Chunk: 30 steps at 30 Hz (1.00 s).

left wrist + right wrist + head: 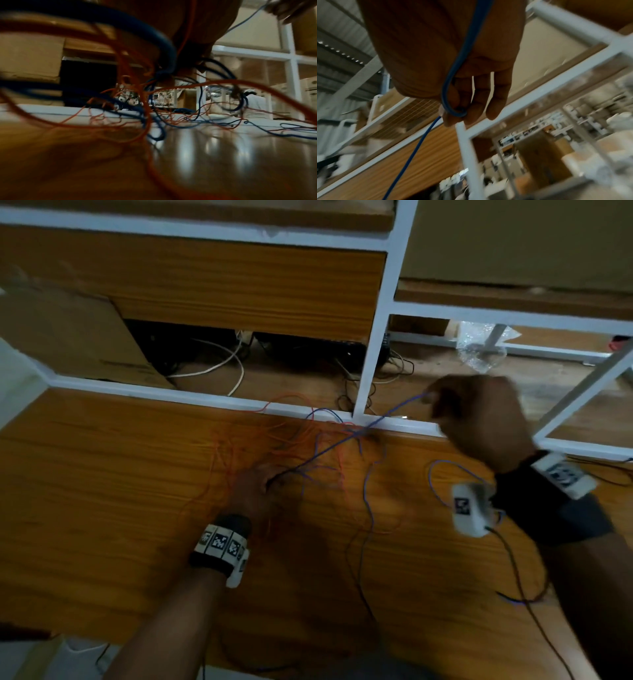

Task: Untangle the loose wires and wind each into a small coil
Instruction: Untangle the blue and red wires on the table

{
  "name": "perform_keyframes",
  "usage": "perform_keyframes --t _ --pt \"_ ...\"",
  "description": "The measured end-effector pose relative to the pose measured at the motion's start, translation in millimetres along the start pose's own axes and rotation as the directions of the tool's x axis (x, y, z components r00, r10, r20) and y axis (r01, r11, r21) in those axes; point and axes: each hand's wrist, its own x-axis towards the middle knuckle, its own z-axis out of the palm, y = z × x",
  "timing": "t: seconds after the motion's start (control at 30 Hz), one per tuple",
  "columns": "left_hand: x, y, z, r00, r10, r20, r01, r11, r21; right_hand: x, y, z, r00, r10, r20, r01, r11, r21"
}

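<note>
A tangle of thin orange wires (274,436) and blue wires (368,494) is spread over the wooden table top (102,491). My left hand (255,486) rests low on the table in the tangle and pinches the near end of a blue wire (325,453) that runs taut to my right hand (479,419). That hand is raised over the table's far edge. In the right wrist view its fingers (471,102) curl round the blue wire (452,81), which loops through them. In the left wrist view orange loops (130,119) and blue loops (161,40) lie close around the hand.
A white metal frame (373,337) rises from the table's far edge, with a rail (205,398) along it. Behind it lie white and black cables (219,364), a cardboard box (68,337) and plastic wrap (479,347). A dark cord (513,570) runs from the right wrist camera.
</note>
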Motion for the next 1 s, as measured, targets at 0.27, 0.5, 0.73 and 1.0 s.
perform_keyframes --t 0.27,0.5,0.73,1.0 --pt "7 -5 2 0.998 0.062 -0.031 -0.058 0.992 0.115 -31 61 6 0.915 0.346 0.206 -0.251 0.89 -0.381" --pt "5 17 13 0.985 0.168 0.044 -0.172 0.979 0.106 -53 -51 122 0.876 -0.154 0.457 0.209 0.975 -0.071" --pt "-3 23 6 0.964 0.258 -0.059 -0.259 0.966 -0.004 -26 -63 145 0.881 -0.188 0.434 0.243 0.967 -0.074" --pt "3 1 -8 0.996 0.07 -0.057 -0.074 0.995 -0.069 -12 -9 73 0.933 -0.302 0.196 0.33 0.936 -0.125"
